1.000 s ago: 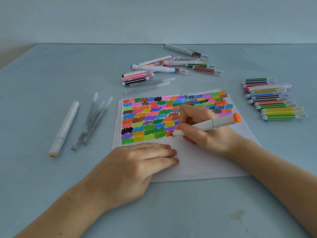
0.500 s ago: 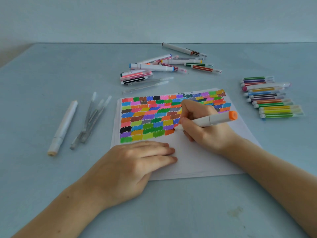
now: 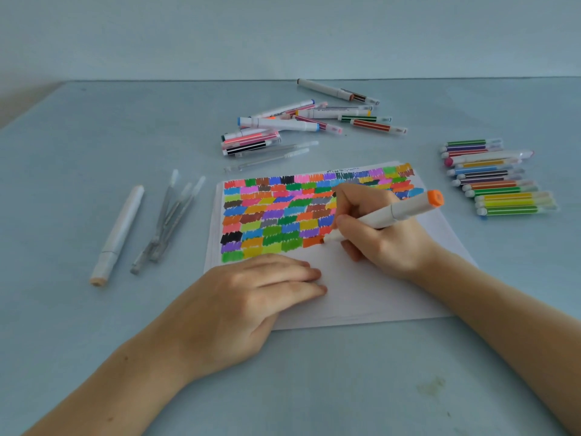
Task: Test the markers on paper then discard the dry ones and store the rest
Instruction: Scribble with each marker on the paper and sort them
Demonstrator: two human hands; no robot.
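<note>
Head view: right hand (image 3: 382, 234) pinching orange-capped marker (image 3: 390, 214) between thumb and curled fingers, nib down on paper (image 3: 371, 291) at the end of a fresh orange swatch (image 3: 312, 241), just ahead of the fingertips. Left hand (image 3: 248, 298) flat on the sheet's near edge, fingers straight and pressed together, pinning it.

Compared with a second ago: same grip, nib carried only slightly along the row, orange patch a touch fuller beside the thumb; left hand unmoved. Meaning for the task, as a judgement: ink flowing, so probably a keeper, bound for storing rather than the bin.

Beyond the right knuckles, neat row of striped markers (image 3: 500, 180) well apart from the hand, likely sorted already. Past the fingertips, across the sheet, loose pile of markers (image 3: 301, 124), some probably untested. Out beyond the left hand's little finger, one pale marker (image 3: 118, 234) and a clutch of clear pens (image 3: 169, 220), well apart from the paper; whether dry rejects, impossible to tell. All on a blue table (image 3: 94, 357). No bin or storage case in view.
</note>
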